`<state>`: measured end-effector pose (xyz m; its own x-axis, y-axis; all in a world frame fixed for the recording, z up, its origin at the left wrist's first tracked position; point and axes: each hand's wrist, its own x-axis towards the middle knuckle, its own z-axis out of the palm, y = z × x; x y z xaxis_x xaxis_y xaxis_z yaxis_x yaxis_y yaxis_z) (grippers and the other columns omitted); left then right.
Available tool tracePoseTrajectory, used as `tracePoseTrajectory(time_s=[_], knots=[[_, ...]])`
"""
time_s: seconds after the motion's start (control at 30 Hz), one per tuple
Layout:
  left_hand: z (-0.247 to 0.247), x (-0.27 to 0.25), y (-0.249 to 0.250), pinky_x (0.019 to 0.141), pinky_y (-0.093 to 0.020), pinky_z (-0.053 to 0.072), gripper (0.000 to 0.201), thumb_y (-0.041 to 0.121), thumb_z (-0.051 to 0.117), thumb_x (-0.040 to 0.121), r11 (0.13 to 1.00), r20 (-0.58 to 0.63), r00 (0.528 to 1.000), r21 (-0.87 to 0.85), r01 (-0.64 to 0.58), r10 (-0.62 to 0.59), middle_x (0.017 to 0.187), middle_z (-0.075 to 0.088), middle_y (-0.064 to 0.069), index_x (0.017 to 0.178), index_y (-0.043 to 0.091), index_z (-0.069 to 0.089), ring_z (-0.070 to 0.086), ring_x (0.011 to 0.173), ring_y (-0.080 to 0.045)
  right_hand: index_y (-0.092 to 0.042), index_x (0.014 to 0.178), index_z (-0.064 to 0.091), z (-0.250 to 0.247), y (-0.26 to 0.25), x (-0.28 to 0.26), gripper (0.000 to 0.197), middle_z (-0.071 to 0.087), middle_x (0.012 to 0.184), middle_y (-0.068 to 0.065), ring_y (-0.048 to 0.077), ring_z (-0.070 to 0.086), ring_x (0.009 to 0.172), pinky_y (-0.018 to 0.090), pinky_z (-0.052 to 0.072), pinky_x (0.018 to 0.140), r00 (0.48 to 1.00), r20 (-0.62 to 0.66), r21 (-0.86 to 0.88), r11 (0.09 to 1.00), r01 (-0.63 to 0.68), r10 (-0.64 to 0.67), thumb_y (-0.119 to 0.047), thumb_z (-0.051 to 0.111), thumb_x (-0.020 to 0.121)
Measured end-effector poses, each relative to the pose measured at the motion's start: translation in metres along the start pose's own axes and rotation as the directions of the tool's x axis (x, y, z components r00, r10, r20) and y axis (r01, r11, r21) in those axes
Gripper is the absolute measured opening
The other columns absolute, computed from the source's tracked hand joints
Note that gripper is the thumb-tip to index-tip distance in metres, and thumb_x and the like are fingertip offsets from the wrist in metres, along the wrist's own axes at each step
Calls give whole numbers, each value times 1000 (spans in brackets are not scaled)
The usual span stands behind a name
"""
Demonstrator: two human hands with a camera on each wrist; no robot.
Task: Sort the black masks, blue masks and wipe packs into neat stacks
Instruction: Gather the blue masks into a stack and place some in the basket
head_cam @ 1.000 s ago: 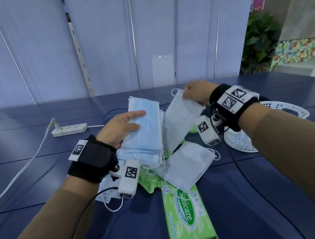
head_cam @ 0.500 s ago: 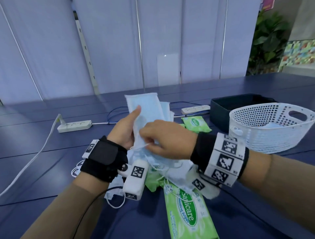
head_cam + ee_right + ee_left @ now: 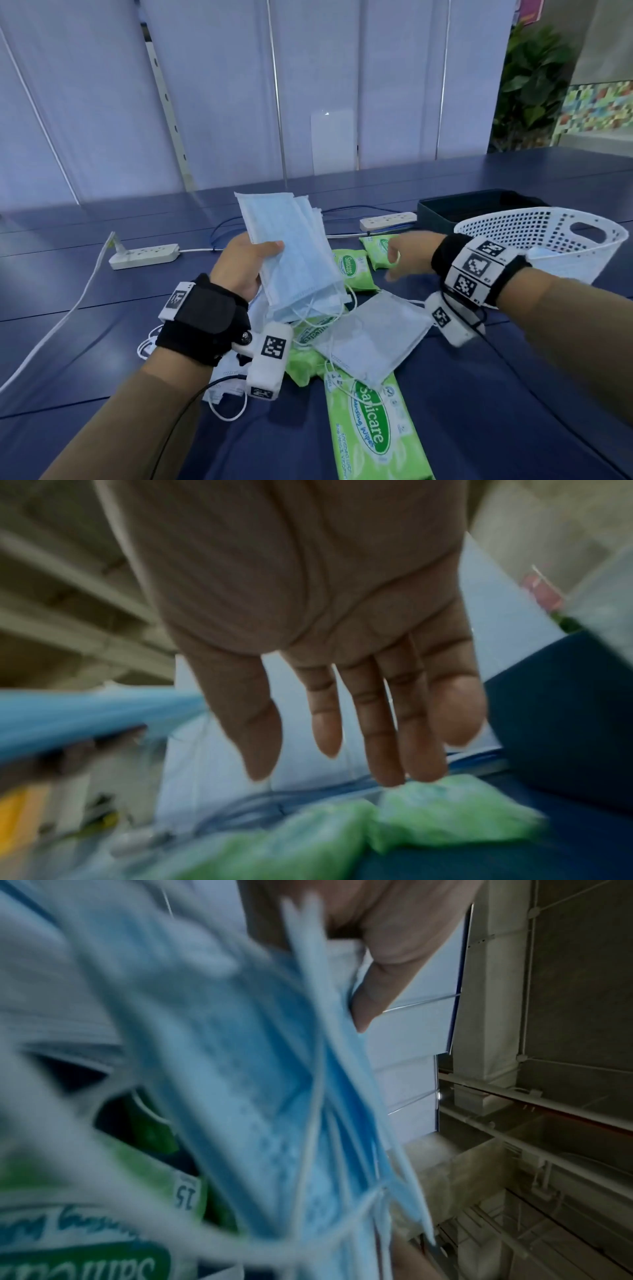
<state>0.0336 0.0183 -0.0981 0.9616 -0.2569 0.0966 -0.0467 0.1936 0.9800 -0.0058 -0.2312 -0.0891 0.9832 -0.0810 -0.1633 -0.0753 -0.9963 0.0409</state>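
left hand (image 3: 239,263) grips blue masks (image 3: 291,253), right hand (image 3: 409,255) empty.

Head cam sits high, looking forward and down at the blue table (image 3: 513,394), both forearms entering from 6 o'clock, wall panels at 12. Left wrist cam is very close, blurred, facing along the left hand (image 3: 387,947) into the blue masks (image 3: 274,1096); ceiling at 3 o'clock. Right wrist cam looks past the open right hand (image 3: 325,615) down at the small wipe packs (image 3: 445,813). All three views share masks and packs.
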Motion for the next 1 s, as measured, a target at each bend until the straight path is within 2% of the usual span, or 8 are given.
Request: tracePoseTrajectory(time_s=[0.07,0.17,0.4,0.6,0.73,0.8,0.93,1.0], knots=[[2,0,-1,80,-35,53,25,-6,47,91,1000,-3,1000,5,15,-15,101,67,-7,112,2,58,66,85,-21,-9,65,54,16,6,4,37,54,52,1,18,49,51,26,41,51,985,167,-48,998,-40,47,-40,68,79],[2,1,1,69,-31,56,20,0,45,94,1000,-13,1000,-4,24,-24,97,68,-4,109,4,59,69,77,-17,-10,57,48,28,5,7,48,43,26,-5,14,41,46,23,32,46,955,283,-48,996,-78,89,-47,67,80],[-5,5,3,62,-27,57,25,-2,44,93,999,18,999,-12,36,-36,101,68,-5,113,5,58,70,77,-15,-7,95,61,31,-7,15,29,57,87,5,21,52,73,23,36,52,956,286,-38,998,-47,56,-32,67,82],[-6,4,3,66,-29,59,28,-5,45,92,997,63,995,25,72,-73,105,66,-10,117,3,56,67,83,-21,-16,77,54,3,7,14,11,54,80,2,21,51,80,25,38,61,998,58,65,998,-23,19,-21,63,82],[-8,4,2,76,-35,56,31,-6,45,92,990,105,989,111,91,-102,109,66,-11,119,4,56,67,87,-23,-15,91,57,-23,19,19,12,55,91,4,21,52,86,24,36,70,988,-142,177,984,-38,63,-20,65,84],[-8,3,0,73,-33,57,30,-7,45,91,984,132,983,141,107,-125,106,68,-8,114,6,59,69,82,-20,-11,90,56,-39,20,18,8,52,90,7,23,51,87,26,33,69,936,-330,227,973,-48,123,-17,59,87],[-4,1,-5,65,-29,58,24,-3,44,93,978,162,969,125,165,-184,92,73,-7,105,6,62,71,74,-20,-14,84,46,-67,0,1,7,50,84,6,22,45,79,27,28,65,679,-694,460,873,161,241,-15,53,86],[2,1,-10,63,-27,58,21,7,43,97,978,149,968,86,192,-203,91,72,-8,104,4,63,71,71,-18,-16,83,47,-67,-27,-12,8,54,81,3,25,50,77,31,34,64,662,-738,459,815,354,129,-16,55,86]])
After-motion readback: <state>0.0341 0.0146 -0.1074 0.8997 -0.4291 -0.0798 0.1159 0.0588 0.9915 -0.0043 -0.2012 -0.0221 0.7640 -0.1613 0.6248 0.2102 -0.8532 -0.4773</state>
